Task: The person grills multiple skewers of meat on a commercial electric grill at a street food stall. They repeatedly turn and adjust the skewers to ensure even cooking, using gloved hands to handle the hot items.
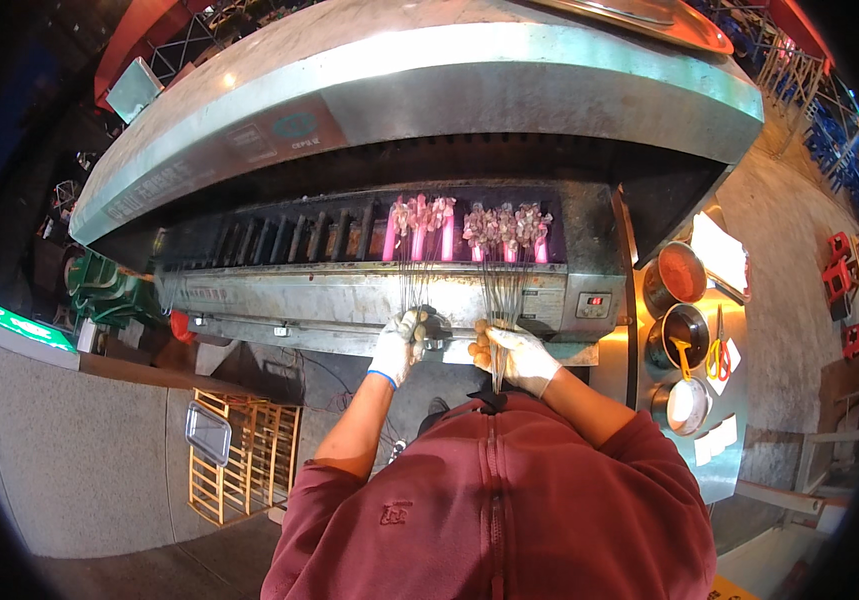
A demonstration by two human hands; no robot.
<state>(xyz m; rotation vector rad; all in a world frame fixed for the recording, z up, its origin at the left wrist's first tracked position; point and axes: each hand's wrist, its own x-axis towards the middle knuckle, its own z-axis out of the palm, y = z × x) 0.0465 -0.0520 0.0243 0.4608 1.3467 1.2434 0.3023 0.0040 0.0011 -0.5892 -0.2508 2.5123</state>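
My left hand point(401, 341), in a stained white glove, grips the lower ends of a bundle of thin metal skewers point(416, 281). Pieces of meat point(422, 213) on their far ends lie over pink-glowing heating tubes point(419, 244) of a steel grill point(309, 289). Also gloved, my right hand point(515, 352) is closed around a second bundle of skewers point(503, 292), whose lower ends stick out towards my jacket. The meat on this bundle point(508, 226) spreads over the tubes to the right. Both gloves have brownish fingertips.
A steel hood point(534, 94) overhangs the grill. On the right-hand steel counter point(722, 469) stand a bowl of red seasoning point(681, 274), a dark pot with a yellow-handled brush point(683, 356), scissors point(717, 358) and a bowl of white contents point(681, 407). A wooden rack point(249, 472) stands at lower left.
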